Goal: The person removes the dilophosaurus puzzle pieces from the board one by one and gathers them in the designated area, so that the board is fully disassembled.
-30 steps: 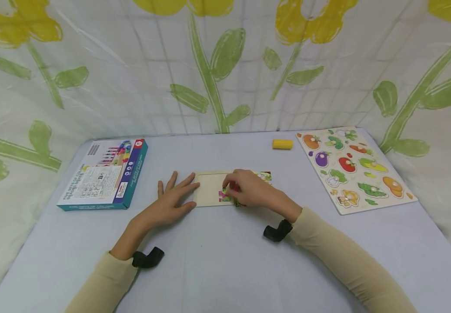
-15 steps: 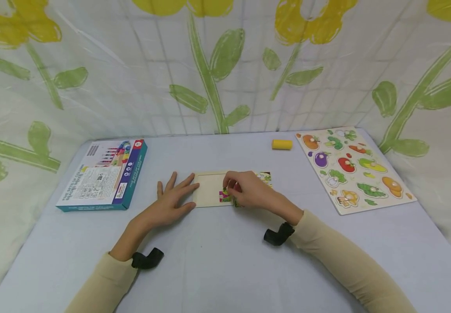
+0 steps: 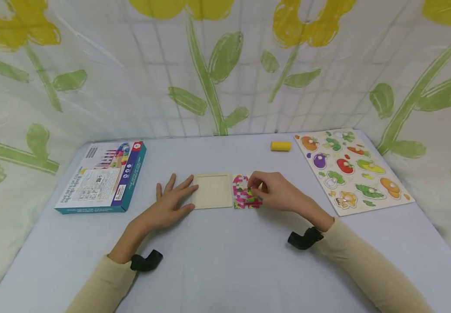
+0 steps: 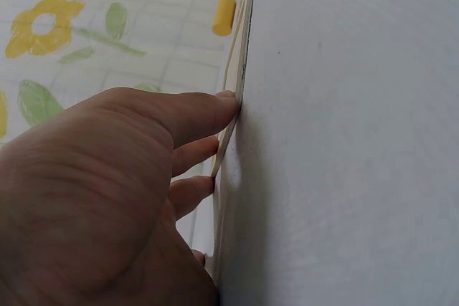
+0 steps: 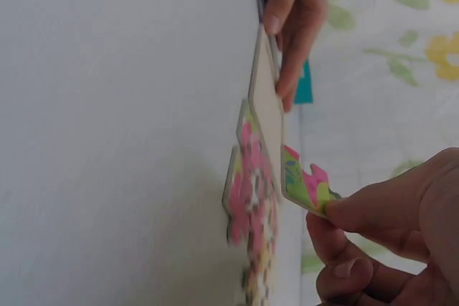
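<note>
Flat on the table lies a square wooden puzzle tray (image 3: 212,191) with a raised rim and a bare pale bottom. My left hand (image 3: 170,200) rests at its left edge, fingers spread; in the left wrist view the thumb (image 4: 208,114) touches the tray's side. Just right of the tray lie several pink, green and white jigsaw pieces (image 3: 241,201), partly covered by my right hand (image 3: 275,190). Between thumb and forefinger the right hand pinches one pink, green and blue jigsaw piece (image 5: 305,180), held above the table in the right wrist view.
A boxed set (image 3: 101,178) with a teal side lies at the left. A yellow cylinder (image 3: 280,146) sits near the back edge. To the right is a vegetable peg-puzzle board (image 3: 354,171). A flower-printed curtain (image 3: 143,69) hangs behind the table.
My right hand has moved right, away from the tray, taking the jigsaw piece out from over it. The pieces beside the tray now show more. My left hand stays put.
</note>
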A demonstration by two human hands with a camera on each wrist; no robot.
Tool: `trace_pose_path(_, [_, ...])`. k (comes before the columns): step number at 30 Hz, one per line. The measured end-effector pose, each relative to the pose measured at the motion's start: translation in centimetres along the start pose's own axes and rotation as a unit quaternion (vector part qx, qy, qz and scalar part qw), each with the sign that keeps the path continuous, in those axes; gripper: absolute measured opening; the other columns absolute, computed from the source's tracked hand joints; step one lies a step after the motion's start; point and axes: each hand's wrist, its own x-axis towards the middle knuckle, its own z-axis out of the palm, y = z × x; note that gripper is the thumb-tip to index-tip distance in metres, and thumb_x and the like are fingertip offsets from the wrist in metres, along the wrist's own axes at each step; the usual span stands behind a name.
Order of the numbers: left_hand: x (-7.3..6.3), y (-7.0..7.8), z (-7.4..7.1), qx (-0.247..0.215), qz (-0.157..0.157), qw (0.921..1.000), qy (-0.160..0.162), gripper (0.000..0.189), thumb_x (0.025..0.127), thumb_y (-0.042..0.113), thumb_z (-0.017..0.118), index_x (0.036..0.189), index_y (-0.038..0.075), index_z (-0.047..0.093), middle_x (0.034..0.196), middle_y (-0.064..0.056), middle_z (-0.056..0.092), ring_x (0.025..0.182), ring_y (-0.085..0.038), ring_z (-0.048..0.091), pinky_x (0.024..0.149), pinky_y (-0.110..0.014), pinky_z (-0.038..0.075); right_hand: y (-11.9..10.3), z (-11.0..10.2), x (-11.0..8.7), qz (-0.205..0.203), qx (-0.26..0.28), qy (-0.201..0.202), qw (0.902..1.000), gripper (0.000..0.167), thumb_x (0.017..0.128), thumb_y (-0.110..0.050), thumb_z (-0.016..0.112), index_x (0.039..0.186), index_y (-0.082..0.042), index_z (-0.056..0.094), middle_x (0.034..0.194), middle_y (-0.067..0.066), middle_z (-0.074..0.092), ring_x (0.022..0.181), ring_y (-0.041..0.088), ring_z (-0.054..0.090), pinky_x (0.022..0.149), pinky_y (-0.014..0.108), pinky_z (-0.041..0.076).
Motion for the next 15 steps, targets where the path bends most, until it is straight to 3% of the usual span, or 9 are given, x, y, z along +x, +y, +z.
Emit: trace_pose_path(15, [0.0,-0.1,0.0,-0.005,0.0,1.0,-0.001,0.059,0.105,0.024,0.065,0.16,0.01,0.047,0.178,-0.017,0.021,0.162,-0.056,-0.012,0.116,-0.083,-0.021,2.8,-2.0,-3.9,0.031,-0.011,0.007,0.9994,0.008,0.101,-0.011,0.069,0.108,-0.013,0.071,0.093,-0.001,0.071,0.071,0.014,0.053,0.062,0.023,0.045])
